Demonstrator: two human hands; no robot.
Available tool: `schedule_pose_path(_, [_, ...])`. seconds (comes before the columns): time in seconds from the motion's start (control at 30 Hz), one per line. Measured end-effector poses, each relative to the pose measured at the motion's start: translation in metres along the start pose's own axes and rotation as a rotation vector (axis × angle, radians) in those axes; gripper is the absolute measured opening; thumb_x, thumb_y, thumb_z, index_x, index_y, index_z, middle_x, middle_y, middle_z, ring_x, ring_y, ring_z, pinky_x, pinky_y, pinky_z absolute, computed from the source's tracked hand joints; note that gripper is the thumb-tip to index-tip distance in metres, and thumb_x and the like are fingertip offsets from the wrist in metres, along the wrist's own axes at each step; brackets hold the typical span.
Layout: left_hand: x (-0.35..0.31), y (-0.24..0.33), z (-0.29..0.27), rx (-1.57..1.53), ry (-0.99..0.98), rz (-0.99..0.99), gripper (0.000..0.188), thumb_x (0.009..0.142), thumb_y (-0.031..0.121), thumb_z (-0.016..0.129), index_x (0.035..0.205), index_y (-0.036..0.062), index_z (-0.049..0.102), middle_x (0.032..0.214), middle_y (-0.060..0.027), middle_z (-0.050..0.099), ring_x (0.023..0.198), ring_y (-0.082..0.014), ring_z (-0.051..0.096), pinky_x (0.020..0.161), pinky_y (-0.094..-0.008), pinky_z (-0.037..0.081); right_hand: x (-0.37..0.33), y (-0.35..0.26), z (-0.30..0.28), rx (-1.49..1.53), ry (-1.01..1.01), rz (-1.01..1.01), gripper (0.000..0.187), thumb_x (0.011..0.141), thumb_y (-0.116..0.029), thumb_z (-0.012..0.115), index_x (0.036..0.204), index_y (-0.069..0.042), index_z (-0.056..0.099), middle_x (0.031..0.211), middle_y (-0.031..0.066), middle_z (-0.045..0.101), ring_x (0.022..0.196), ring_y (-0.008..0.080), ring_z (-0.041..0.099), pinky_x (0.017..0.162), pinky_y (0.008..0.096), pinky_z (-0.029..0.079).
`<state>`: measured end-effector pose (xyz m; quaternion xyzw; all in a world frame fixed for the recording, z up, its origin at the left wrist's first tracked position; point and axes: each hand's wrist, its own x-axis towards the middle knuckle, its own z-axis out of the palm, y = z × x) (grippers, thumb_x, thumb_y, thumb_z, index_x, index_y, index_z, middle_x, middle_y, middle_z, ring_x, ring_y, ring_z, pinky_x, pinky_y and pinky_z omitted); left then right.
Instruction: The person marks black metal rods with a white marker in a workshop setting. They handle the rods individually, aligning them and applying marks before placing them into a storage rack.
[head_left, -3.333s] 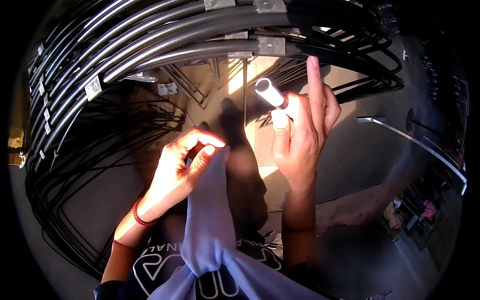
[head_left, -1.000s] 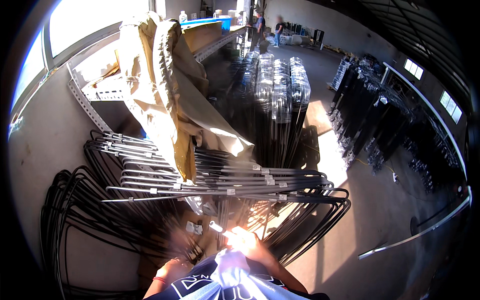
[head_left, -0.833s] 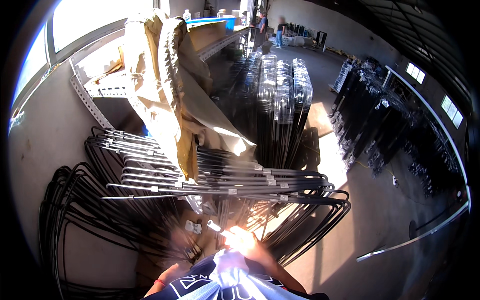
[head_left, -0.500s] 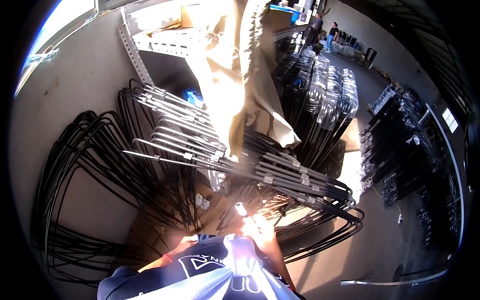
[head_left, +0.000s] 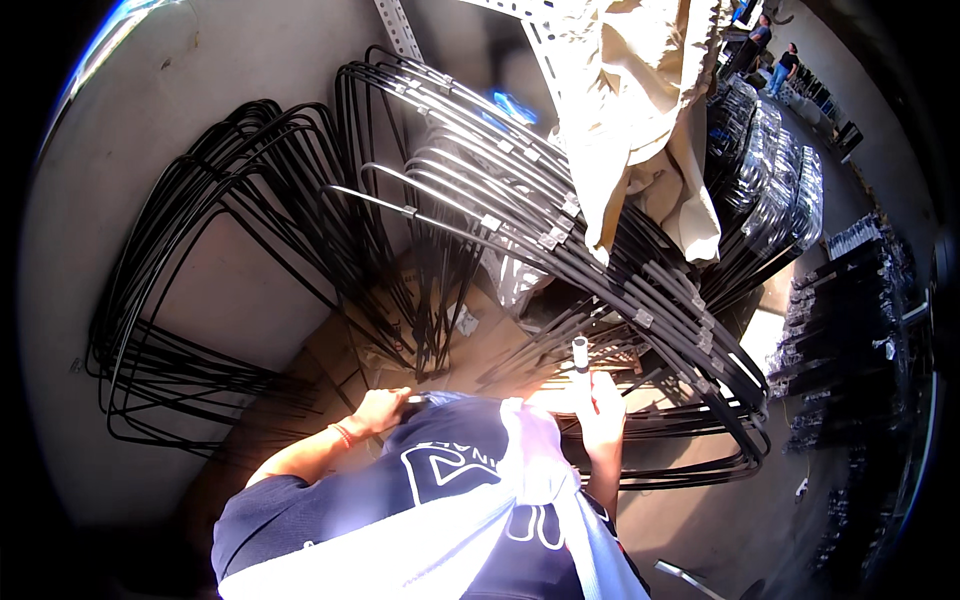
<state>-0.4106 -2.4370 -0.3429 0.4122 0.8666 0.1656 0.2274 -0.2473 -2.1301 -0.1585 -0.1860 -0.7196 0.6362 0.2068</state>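
Note:
My right hand (head_left: pixel 603 415) is closed around a short black cylinder with a white upper end (head_left: pixel 581 355), held upright in front of my body. Its exact kind is unclear. My left hand (head_left: pixel 382 410), with a red cord on its wrist, is closed at the front hem of my dark shirt (head_left: pixel 420 425). A small pale bit shows at its fingertips, too little to name. Beyond both hands, a sheaf of bent black metal rods (head_left: pixel 640 315) with small pale tags slants across; neither hand is on it.
More looped black rods (head_left: pixel 190 180) lean on the wall at left. Flattened cardboard (head_left: pixel 330 370) covers the floor. A beige cloth (head_left: pixel 640 110) hangs from a perforated metal shelf (head_left: pixel 400 30). Plastic-wrapped rod bundles (head_left: pixel 770 170) stand at right; two people (head_left: pixel 785 70) are far behind them.
The view has shifted, so the rods and cloth sit higher and further right. My right hand still holds the cylinder, now more upright. My left hand remains by the shirt hem, more of it visible.

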Motion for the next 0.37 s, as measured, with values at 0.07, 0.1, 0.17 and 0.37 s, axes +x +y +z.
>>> schedule_pose_path(0.07, [-0.030,0.012,-0.040,-0.320,0.285,-0.319,0.018,0.078,0.012,0.058,0.094,0.0052,0.055,0.075,-0.0147,0.059,0.067,-0.0281,0.060,0.061,-0.0356,0.045,0.004,0.006,-0.003,0.085,-0.013,0.016,0.006,0.085,-0.003,0.050,0.090,0.000,0.050,0.073,0.0001,0.049,0.063,0.0059,0.044,0.057,0.0190,0.038])
schedule_pose_path(0.1, [-0.039,0.025,-0.063,-0.508,0.480,-0.407,0.016,0.079,0.008,0.056,0.095,0.0030,0.057,0.076,-0.0100,0.060,0.071,-0.0171,0.059,0.064,-0.0293,0.044,0.006,0.007,0.000,0.092,0.020,0.021,0.007,0.084,-0.002,0.051,0.090,0.001,0.051,0.071,0.0003,0.050,0.062,0.0060,0.045,0.056,0.0193,0.039])
schedule_pose_path(0.17, [-0.040,0.042,-0.107,-1.229,0.602,-0.369,0.020,0.083,0.009,0.053,0.100,0.0013,0.055,0.087,-0.0029,0.062,0.081,-0.0121,0.059,0.072,-0.0264,0.047,0.013,0.011,0.006,0.094,0.088,0.034,0.009,0.081,0.001,0.052,0.090,0.002,0.052,0.068,0.0007,0.050,0.059,0.0062,0.046,0.055,0.0201,0.040])
schedule_pose_path(0.37, [-0.010,0.108,-0.152,-1.935,0.460,-0.216,0.042,0.079,0.016,0.060,0.118,0.0092,0.046,0.109,-0.0038,0.056,0.095,-0.0175,0.055,0.072,-0.0413,0.050,0.031,-0.005,0.028,0.137,-0.217,0.153,0.028,0.080,0.000,0.054,0.108,0.003,0.055,0.062,-0.0044,0.044,0.052,0.0016,0.035,0.051,0.0173,0.035])
